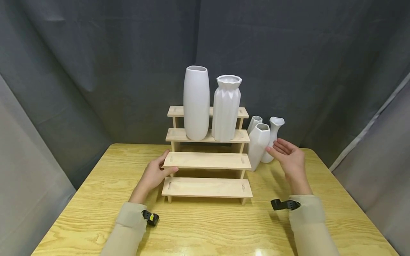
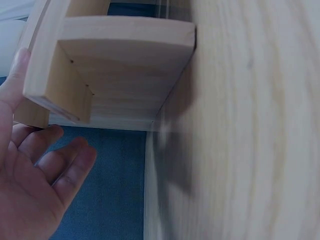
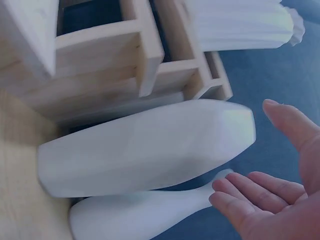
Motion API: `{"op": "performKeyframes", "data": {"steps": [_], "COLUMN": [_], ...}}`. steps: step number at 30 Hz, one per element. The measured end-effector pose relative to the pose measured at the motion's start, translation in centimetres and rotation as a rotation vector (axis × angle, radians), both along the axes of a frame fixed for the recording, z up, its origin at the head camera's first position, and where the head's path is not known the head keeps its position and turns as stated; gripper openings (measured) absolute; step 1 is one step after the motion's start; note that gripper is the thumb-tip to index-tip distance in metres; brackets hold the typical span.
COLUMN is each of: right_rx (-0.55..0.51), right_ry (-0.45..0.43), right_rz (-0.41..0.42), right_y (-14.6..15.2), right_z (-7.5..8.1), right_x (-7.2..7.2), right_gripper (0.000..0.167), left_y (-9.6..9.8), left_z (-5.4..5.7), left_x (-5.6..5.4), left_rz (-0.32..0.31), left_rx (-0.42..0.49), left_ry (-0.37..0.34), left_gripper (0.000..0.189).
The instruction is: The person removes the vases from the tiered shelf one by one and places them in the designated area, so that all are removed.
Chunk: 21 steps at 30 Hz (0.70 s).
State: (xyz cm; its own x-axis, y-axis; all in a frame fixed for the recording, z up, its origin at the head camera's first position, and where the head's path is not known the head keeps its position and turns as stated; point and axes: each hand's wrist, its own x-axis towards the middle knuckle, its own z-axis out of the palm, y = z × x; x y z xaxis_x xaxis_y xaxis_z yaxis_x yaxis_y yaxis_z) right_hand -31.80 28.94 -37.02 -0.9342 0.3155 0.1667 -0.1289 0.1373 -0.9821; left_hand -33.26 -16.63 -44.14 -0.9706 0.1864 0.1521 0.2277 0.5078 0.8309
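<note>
A four-step wooden display stand [image 1: 207, 160] stands on the table. My left hand [image 1: 153, 174] grips its left side at the second step from the bottom, thumb over the step's end and fingers behind. A tall smooth white vase [image 1: 196, 103] and a pleated white vase [image 1: 226, 110] stand upright on the third step. Right of the stand, my right hand [image 1: 293, 161] is held with fingers spread from the thumb, holding nothing. Beside it are a faceted white vase [image 3: 145, 147] and a flared-neck white vase [image 3: 130, 215]. Another white vase [image 1: 255, 120] is mostly hidden behind the faceted one.
Under everything lies a wood-grain table [image 1: 205, 227]. Dark grey curtain [image 1: 144, 71] hangs close behind the stand, and lighter cloth [image 1: 381, 160] hangs at the sides. Black straps with small devices [image 1: 285, 204] are on both wrists.
</note>
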Motion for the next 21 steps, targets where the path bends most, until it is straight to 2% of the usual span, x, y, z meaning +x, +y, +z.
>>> {"op": "performKeyframes", "data": {"steps": [9,14,21], "right_rx": [-0.050,-0.029,0.008], "right_ry": [0.085,0.123,0.159], "right_rz": [0.060,0.106,0.157], "right_y": [-1.2,-2.3,-3.6], "right_z": [1.4,1.9,1.9], "right_x": [1.4,2.2,2.2], "right_gripper": [0.073,0.071,0.066], "left_y": [0.0,0.0,-0.1], "left_z": [-0.1,-0.1,0.0], "left_x": [0.0,0.1,0.0], "left_rz": [0.005,0.007,0.013], "left_rx": [-0.008,-0.013,-0.010], "left_ry": [0.004,-0.001,-0.008], "left_gripper": [0.095,0.095,0.095]}}
